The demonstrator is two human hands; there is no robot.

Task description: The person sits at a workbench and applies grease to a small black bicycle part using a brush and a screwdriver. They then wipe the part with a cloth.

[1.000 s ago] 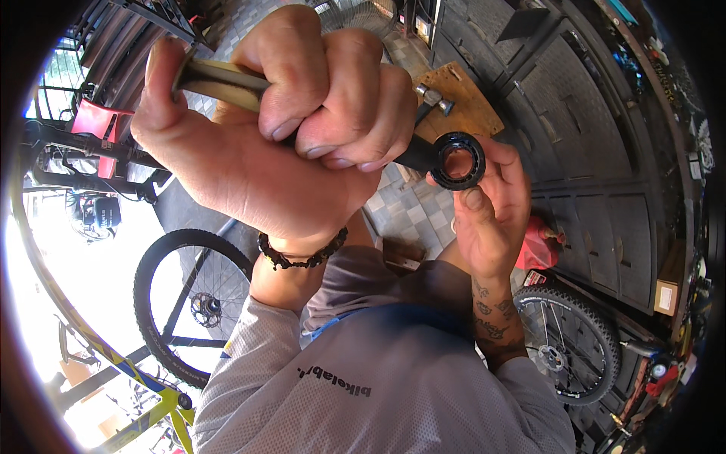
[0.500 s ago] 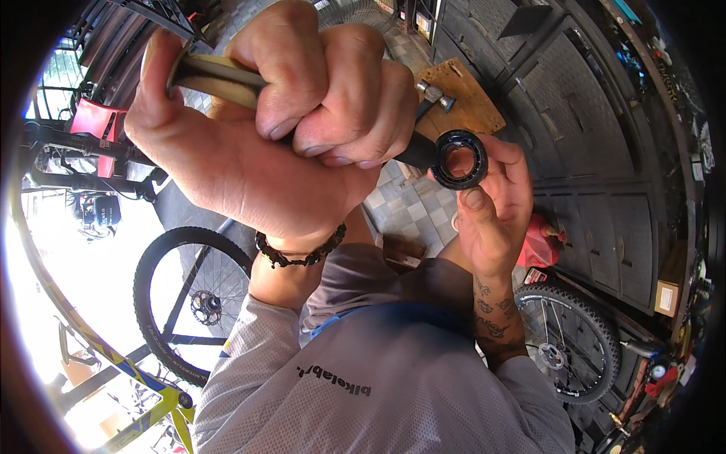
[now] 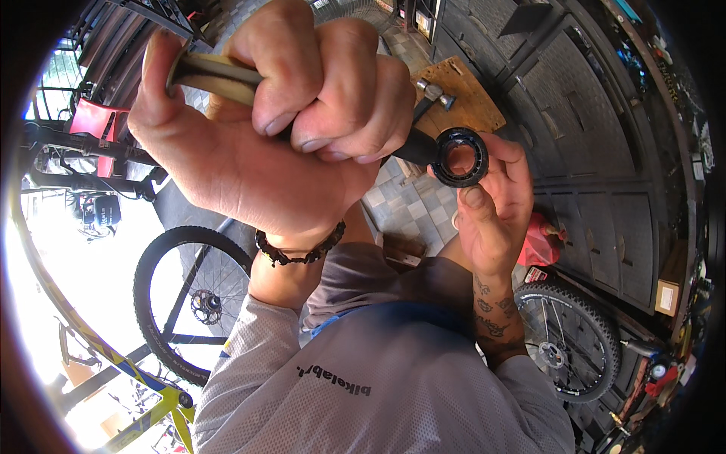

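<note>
My left hand (image 3: 265,121), with a dark braided bracelet at the wrist, is wrapped around a rod-like tool. The tool's flared, slotted, yellowish metal end (image 3: 215,76) sticks out beside my thumb; the gripped middle is hidden. From the little-finger side a dark tube (image 3: 416,149) runs toward my right hand (image 3: 495,200). That hand pinches a round black bearing cup (image 3: 460,177) between thumb and fingers, its open centre facing me. The tube's end reaches the cup's edge; whether they join I cannot tell.
Beyond my hands, a hammer (image 3: 436,94) rests on a wooden board (image 3: 480,102). Dark cabinets (image 3: 597,144) line the right side. A bicycle wheel (image 3: 147,295) is at left, another wheel (image 3: 605,352) at right. Near the lower left is a yellow-green bike frame (image 3: 140,427).
Both hands keep their grips. The bearing cup has shifted very slightly upward, and my left fingers have moved a touch; otherwise the scene is the same.
</note>
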